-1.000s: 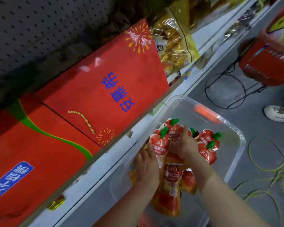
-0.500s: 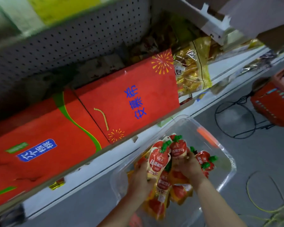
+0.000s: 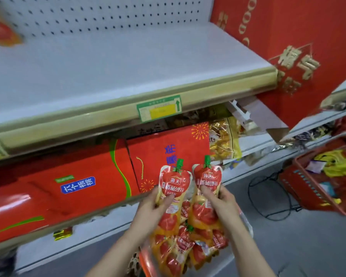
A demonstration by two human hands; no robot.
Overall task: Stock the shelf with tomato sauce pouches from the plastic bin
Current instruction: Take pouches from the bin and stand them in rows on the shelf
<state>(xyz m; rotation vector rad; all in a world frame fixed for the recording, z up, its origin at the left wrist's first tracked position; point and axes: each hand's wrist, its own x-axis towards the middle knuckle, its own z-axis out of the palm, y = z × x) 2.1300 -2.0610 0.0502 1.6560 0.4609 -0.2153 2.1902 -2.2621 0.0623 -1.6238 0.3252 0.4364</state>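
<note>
My left hand grips a tomato sauce pouch with a green cap, held upright. My right hand grips a second pouch beside it, thumb across its front. Both pouches are raised in front of the red boxes, below the white shelf. More pouches hang or lie under my hands, over the clear plastic bin, which is mostly hidden. A blurred red pouch stands at the shelf's far left.
The shelf has a pegboard back and a beige front rail with a green price tag. A tall red gift box stands at its right end. Red boxes fill the shelf below. A red basket and cables lie on the floor, right.
Both hands rose out of the bin, each lifting a pouch upright. The view tilted up, bringing the white upper shelf into sight.
</note>
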